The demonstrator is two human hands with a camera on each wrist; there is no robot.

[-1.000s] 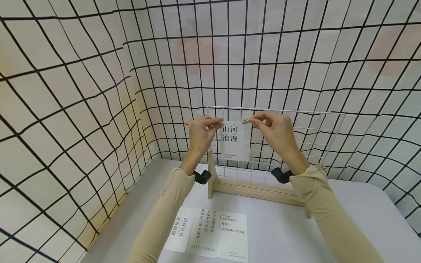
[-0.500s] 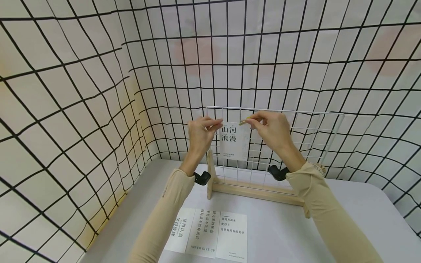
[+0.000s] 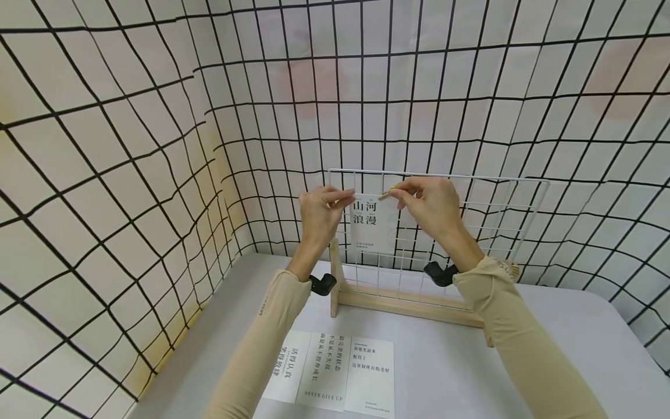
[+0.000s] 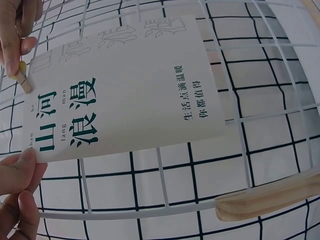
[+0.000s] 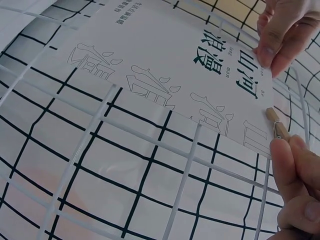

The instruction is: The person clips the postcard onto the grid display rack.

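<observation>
A white card (image 3: 373, 233) with large dark Chinese characters stands against a white wire grid rack (image 3: 471, 203). My left hand (image 3: 321, 212) pinches the card's upper left corner between thumb and fingers. In the right hand (image 3: 431, 203) a small wooden clothespin (image 5: 278, 123) with a yellow piece is pinched by its tail end. The clothespin's tip lies over the card's top edge, right of the middle, near the printed characters. In the left wrist view, the card (image 4: 130, 90) shows outlined characters along its far side.
Several printed cards, such as the right-hand card (image 3: 370, 378), lie side by side on the white table (image 3: 434, 372) in front. The rack's wooden base (image 3: 408, 305) stands behind them. Black grid-patterned cloth (image 3: 398, 87) surrounds the back and left. Each wrist wears a black camera mount (image 3: 323, 284).
The right hand has moved slightly left with the clothespin, whose tip now lies farther in along the card's top edge. The left hand stays at its corner.
</observation>
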